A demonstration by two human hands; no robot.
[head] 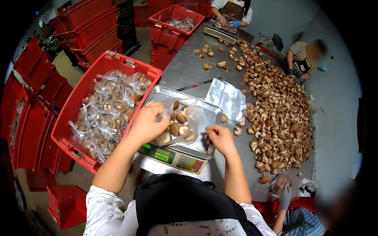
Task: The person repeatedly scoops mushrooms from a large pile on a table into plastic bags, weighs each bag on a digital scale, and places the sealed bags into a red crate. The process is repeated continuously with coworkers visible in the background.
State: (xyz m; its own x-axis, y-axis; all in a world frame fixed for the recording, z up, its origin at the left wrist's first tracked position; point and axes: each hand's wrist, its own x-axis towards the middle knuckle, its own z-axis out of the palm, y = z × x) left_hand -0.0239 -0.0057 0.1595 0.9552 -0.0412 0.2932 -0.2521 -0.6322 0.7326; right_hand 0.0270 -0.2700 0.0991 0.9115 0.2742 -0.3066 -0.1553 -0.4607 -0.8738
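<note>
A clear plastic bag (195, 118) with several brown mushrooms (174, 129) in it lies in the metal tray (217, 115) of a digital scale (165, 156). My left hand (150, 121) grips the bag's edge at its left side. To the right of the bag, over the tray's right side, is my right hand (220, 137), its fingers curled; whether they pinch anything is not clear. A stack of flat clear bags (226, 100) lies beyond the tray, and a thin dark rod (199, 84) rests on the metal table left of it.
A red crate (106, 59) of tied mushroom bags (112, 109) stands close at left. Loose mushrooms (277, 115) form a large heap on the table (183, 69) at right. Co-workers are at the far end (233, 11), far right (301, 59) and lower right (301, 221). Red crates stand stacked at far left.
</note>
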